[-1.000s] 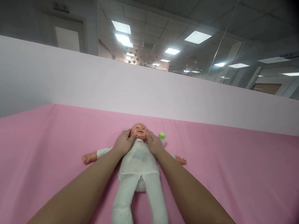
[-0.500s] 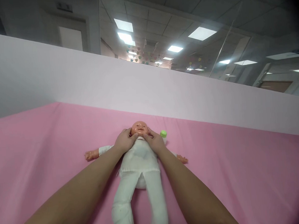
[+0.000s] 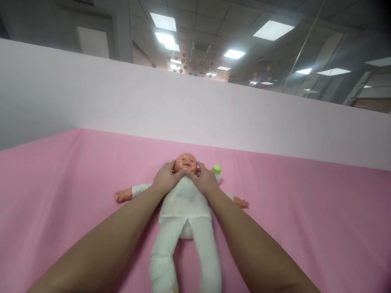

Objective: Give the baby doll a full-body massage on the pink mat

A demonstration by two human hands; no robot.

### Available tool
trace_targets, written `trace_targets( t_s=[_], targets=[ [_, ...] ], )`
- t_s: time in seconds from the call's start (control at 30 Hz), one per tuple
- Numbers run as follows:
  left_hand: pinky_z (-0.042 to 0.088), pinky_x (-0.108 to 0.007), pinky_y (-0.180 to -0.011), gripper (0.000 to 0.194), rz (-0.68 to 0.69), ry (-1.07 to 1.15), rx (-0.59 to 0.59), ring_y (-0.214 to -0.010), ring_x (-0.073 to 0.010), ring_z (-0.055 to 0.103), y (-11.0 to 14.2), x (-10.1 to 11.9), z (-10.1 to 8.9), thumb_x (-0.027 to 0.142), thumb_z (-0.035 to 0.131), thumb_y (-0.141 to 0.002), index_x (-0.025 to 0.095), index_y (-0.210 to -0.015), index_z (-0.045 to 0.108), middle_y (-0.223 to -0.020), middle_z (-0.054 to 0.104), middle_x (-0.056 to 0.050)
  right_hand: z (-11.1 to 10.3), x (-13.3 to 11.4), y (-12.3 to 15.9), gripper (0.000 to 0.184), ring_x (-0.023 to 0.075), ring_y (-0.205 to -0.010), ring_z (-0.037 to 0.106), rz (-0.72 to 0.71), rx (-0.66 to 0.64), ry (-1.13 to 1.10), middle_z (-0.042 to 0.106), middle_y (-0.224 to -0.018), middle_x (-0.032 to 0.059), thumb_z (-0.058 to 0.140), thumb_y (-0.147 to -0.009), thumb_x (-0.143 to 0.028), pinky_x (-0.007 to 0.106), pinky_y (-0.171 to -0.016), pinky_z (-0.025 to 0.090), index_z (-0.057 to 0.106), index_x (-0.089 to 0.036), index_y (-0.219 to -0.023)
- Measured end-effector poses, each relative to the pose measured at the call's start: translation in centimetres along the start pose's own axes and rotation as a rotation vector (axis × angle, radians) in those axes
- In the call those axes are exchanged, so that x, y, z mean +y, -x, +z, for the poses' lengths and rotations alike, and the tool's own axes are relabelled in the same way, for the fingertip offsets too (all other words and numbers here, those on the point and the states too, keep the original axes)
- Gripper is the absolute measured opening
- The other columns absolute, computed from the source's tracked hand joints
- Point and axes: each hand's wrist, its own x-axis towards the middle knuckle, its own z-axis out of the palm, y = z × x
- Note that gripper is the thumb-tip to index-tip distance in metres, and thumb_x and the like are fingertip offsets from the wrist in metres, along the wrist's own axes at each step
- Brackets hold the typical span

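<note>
A baby doll (image 3: 184,198) in white cloth lies on its back, head away from me, arms spread and legs toward me. My left hand (image 3: 167,177) is closed around one side of its head, the fingers beside and partly behind it. Its other side is held by my right hand (image 3: 204,178) in the same way. Both thumbs meet under the chin. Just right of my right hand is a small white container with a green cap (image 3: 216,169), its lower part partly hidden by the hand.
A pink sheet (image 3: 302,210) with soft creases covers the surface under the doll. Behind it runs a low white wall (image 3: 139,101), with clear glass panels above. Ceiling lights (image 3: 273,30) show through the glass.
The view has tilted slightly, so the whole scene sits a little higher and farther right. My thumbs have come closer together under the doll's chin; both hands still hold the head.
</note>
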Motion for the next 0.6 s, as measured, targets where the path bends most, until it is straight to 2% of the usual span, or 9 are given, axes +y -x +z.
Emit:
trace_targets(
  t_s=[0.07, 0.13, 0.27, 0.4, 0.53, 0.6],
  targets=[
    [0.049, -0.04, -0.089, 0.072, -0.036, 0.016, 0.007, -0.105, -0.0344, 0.067, 0.02, 0.1, 0.01, 0.066, 0.073, -0.079, 0.02, -0.134, 0.064, -0.128, 0.069, -0.016, -0.01, -0.17, -0.02, 0.083, 0.0309, -0.094, 0.07, 0.012, -0.005, 0.034, 0.075, -0.1, 0.0081, 0.084, -0.066, -0.071, 0.047, -0.093, 0.051, 0.064, -0.029, -0.135],
    [0.05, -0.039, -0.088, 0.071, -0.047, 0.005, -0.003, -0.104, -0.0332, 0.068, -0.02, 0.08, 0.03, 0.064, 0.071, -0.081, 0.019, -0.135, 0.063, -0.128, 0.069, -0.016, -0.01, -0.18, -0.06, 0.081, 0.0314, -0.093, 0.069, 0.017, -0.017, 0.058, 0.075, -0.101, 0.0085, 0.081, -0.068, -0.072, 0.047, -0.092, 0.052, 0.064, -0.029, -0.135],
    [0.049, -0.039, -0.089, 0.052, -0.031, -0.059, -0.021, -0.104, -0.0321, 0.067, -0.15, -0.1, 0.04, 0.06, 0.059, -0.091, 0.019, -0.122, 0.069, -0.121, 0.071, -0.015, -0.04, -0.04, -0.04, 0.066, 0.0304, -0.103, 0.069, -0.027, -0.015, 0.078, 0.075, -0.113, 0.0087, 0.071, -0.083, -0.068, 0.046, -0.1, 0.05, 0.064, -0.029, -0.136],
    [0.047, -0.041, -0.097, 0.045, -0.018, -0.087, -0.015, -0.113, -0.032, 0.064, -0.23, -0.21, -0.01, 0.051, 0.047, -0.099, 0.019, -0.12, 0.069, -0.122, 0.071, -0.015, -0.02, -0.08, 0.06, 0.05, 0.0254, -0.11, 0.069, -0.087, -0.022, 0.125, 0.075, -0.121, 0.0071, 0.052, -0.099, -0.059, 0.039, -0.102, 0.05, 0.064, -0.027, -0.136],
    [0.047, -0.04, -0.098, 0.051, 0.003, -0.078, -0.009, -0.114, -0.0281, 0.064, -0.13, -0.06, -0.13, 0.048, 0.03, -0.106, 0.021, -0.119, 0.07, -0.122, 0.072, -0.012, 0.1, -0.1, 0.0, 0.047, 0.023, -0.119, 0.067, -0.075, -0.001, 0.135, 0.072, -0.129, 0.0067, 0.043, -0.104, -0.052, 0.036, -0.104, 0.049, 0.064, -0.025, -0.136],
    [0.048, -0.039, -0.097, 0.055, 0.004, -0.082, -0.008, -0.112, -0.028, 0.065, -0.02, 0.15, -0.21, 0.053, 0.029, -0.105, 0.02, -0.117, 0.071, -0.121, 0.073, -0.012, 0.12, -0.07, -0.06, 0.048, 0.0221, -0.116, 0.068, -0.062, 0.003, 0.14, 0.073, -0.127, 0.0067, 0.038, -0.105, -0.051, 0.035, -0.101, 0.051, 0.064, -0.024, -0.136]
  ],
)
